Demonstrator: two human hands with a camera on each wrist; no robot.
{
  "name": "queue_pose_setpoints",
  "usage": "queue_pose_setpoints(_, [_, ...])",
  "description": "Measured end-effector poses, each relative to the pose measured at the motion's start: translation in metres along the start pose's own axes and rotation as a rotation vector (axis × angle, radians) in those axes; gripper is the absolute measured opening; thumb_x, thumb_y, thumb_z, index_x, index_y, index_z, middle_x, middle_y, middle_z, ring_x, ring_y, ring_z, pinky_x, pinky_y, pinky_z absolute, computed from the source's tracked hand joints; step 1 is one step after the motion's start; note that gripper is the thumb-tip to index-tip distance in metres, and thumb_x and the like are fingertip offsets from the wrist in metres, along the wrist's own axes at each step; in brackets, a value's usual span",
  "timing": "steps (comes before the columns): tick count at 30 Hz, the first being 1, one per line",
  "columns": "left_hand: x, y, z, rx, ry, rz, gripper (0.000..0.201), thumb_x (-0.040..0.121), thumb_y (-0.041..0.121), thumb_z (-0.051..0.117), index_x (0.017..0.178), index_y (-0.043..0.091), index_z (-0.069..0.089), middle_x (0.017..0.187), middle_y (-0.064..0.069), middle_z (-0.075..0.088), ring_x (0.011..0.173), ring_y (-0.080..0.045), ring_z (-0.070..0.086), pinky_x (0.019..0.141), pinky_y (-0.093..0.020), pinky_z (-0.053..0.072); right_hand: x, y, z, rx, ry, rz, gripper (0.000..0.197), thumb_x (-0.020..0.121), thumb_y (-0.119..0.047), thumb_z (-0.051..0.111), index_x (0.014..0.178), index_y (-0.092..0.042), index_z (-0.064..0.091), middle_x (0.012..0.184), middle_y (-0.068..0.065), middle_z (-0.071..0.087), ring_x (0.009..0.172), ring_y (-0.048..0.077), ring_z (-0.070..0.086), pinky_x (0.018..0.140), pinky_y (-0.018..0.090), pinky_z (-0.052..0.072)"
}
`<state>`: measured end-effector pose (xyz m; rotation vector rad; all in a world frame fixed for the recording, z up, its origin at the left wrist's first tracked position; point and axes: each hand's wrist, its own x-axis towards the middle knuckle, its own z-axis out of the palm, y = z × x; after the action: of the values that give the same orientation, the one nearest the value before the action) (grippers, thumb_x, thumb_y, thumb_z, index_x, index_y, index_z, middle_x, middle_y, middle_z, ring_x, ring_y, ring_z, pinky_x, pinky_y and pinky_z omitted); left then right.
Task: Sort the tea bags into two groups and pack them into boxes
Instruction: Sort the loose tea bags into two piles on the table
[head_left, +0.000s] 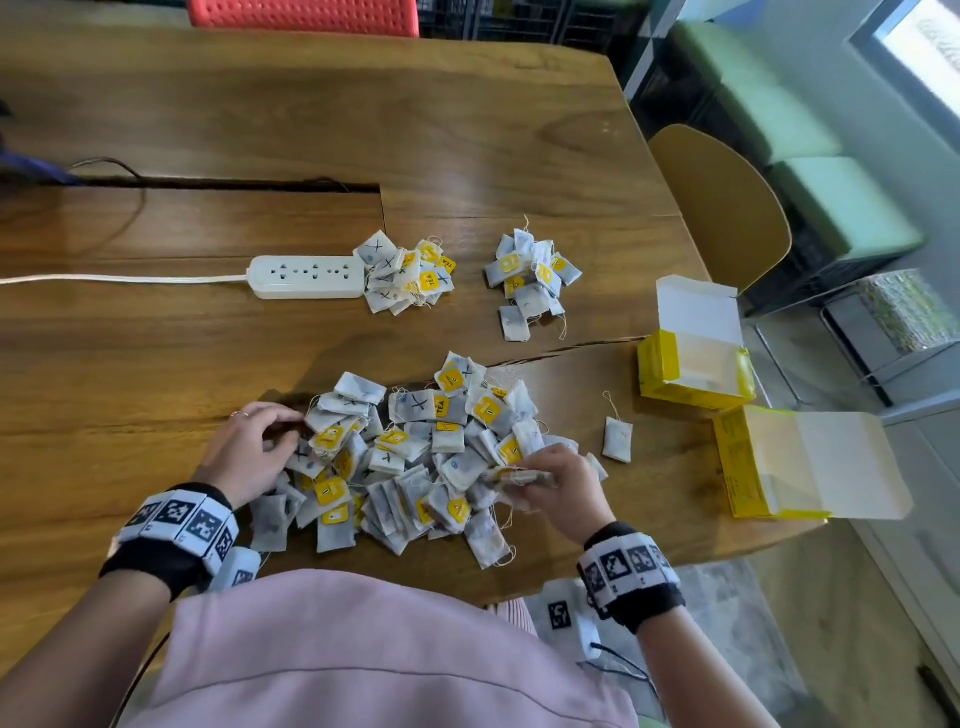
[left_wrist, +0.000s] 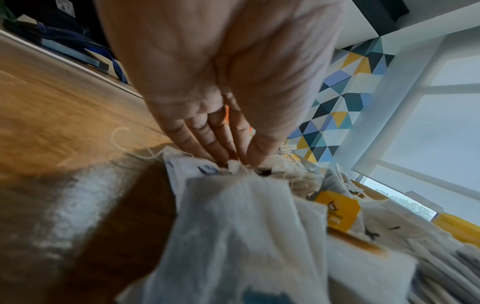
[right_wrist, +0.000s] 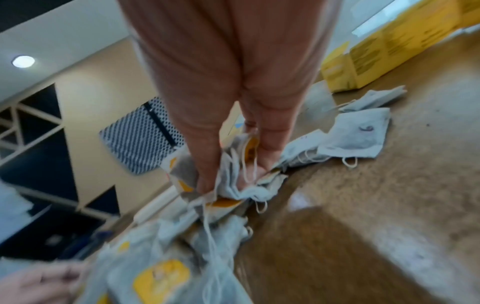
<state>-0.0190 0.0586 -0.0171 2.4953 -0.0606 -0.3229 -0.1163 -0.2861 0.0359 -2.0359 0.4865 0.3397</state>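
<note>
- Right hand (head_left: 558, 486) clutched a bunch of tea bags (right_wrist: 233, 181) at the big pile (head_left: 410, 457) on the desk (head_left: 467, 130).
- Left hand (head_left: 249, 449) pinched one bag at the pile's left edge.
- Two open yellow boxes (head_left: 696, 364) stood right.

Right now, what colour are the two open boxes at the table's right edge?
Yellow, with white inner flaps; head view shows the boxes best.
</note>
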Motion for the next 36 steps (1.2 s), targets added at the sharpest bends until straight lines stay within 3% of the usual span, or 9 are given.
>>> queue_pose_setpoints(4, [0.002,0.003,-0.003,-0.038,-0.018,-0.008,0.021,0.090,0.013,0.062,0.110,0.016,0.068,0.120,-0.004,0.058,0.109,-0.023,0.054,0.090,-0.031,0.041,0.008,-0.022,-0.025,0.311,-0.025,0.081,0.015,0.077,0.002,0.074,0.091,-0.004,0.072,0.075,0.002,0.071,0.058,0.004,0.064,0.051,0.015,0.049])
queue_pose_setpoints(10, [0.002,-0.002,-0.001,-0.026,-0.045,-0.029,0.020,0.091,0.016,0.061,0.108,0.023,0.067,0.119,0.000,0.057,0.108,-0.020,0.054,0.096,-0.037,0.042,0.099,-0.074,-0.059,0.535,0.064,0.219,0.024,0.085,-0.004,0.069,0.108,-0.001,0.064,0.090,0.009,0.067,0.062,0.010,0.066,0.055,0.018,0.055])
queue_pose_setpoints(14, [0.003,-0.001,0.001,-0.040,-0.036,-0.034,0.017,0.090,0.018,0.062,0.104,0.029,0.065,0.116,0.004,0.057,0.105,-0.016,0.055,0.092,-0.035,0.045,0.162,-0.100,-0.069,0.620,0.194,0.267,0.045,0.082,-0.012,0.074,0.122,-0.001,0.056,0.103,0.012,0.065,0.077,0.021,0.067,0.076,0.034,0.059])
queue_pose_setpoints(17, [0.002,-0.001,0.000,-0.044,-0.027,-0.043,0.017,0.091,0.019,0.061,0.105,0.027,0.066,0.115,0.005,0.056,0.102,-0.013,0.053,0.090,-0.031,0.044,0.188,-0.103,-0.069,0.431,0.220,0.334,0.064,0.077,-0.031,0.079,0.131,-0.008,0.053,0.121,0.012,0.059,0.087,0.029,0.067,0.074,0.042,0.059])
queue_pose_setpoints(20, [0.001,0.002,-0.002,-0.061,-0.048,-0.044,0.017,0.092,0.019,0.060,0.106,0.028,0.064,0.115,0.006,0.055,0.106,-0.013,0.052,0.090,-0.028,0.041,0.182,-0.092,-0.063,0.232,0.264,0.251,0.058,0.081,-0.031,0.073,0.130,-0.007,0.052,0.105,0.007,0.061,0.081,0.024,0.063,0.058,0.033,0.057])
queue_pose_setpoints(25, [0.004,0.022,-0.009,-0.161,0.057,-0.048,0.022,0.096,0.019,0.054,0.117,0.020,0.061,0.115,0.006,0.053,0.105,-0.013,0.054,0.095,-0.035,0.048,0.126,-0.042,-0.035,0.024,0.296,0.093,0.033,0.081,-0.021,0.069,0.111,-0.014,0.058,0.092,0.002,0.067,0.086,0.024,0.067,0.080,0.046,0.056])
queue_pose_setpoints(30, [0.032,0.054,-0.008,-0.114,0.046,0.012,0.027,0.096,0.028,0.053,0.119,0.016,0.061,0.113,0.000,0.058,0.097,-0.013,0.058,0.081,-0.028,0.049,0.077,-0.014,0.002,-0.259,0.113,-0.017,0.025,0.084,-0.022,0.068,0.108,-0.018,0.061,0.091,-0.004,0.067,0.082,0.011,0.064,0.076,0.024,0.049])
queue_pose_setpoints(33, [0.053,0.068,0.001,0.005,-0.054,-0.067,0.043,0.091,0.045,0.058,0.124,0.016,0.057,0.116,-0.002,0.062,0.096,-0.018,0.062,0.082,-0.035,0.053,0.069,-0.008,0.014,-0.324,0.139,-0.110,0.024,0.084,-0.023,0.068,0.107,-0.016,0.065,0.097,0.000,0.063,0.087,0.013,0.061,0.077,0.021,0.043])
queue_pose_setpoints(36, [0.062,0.079,0.007,0.105,-0.133,-0.091,0.059,0.081,0.046,0.072,0.129,0.017,0.053,0.109,0.005,0.067,0.091,-0.013,0.062,0.071,-0.024,0.050,0.069,-0.010,0.018,-0.325,0.157,-0.106,0.025,0.085,-0.023,0.068,0.109,-0.015,0.065,0.098,0.001,0.059,0.089,0.016,0.059,0.078,0.021,0.040])
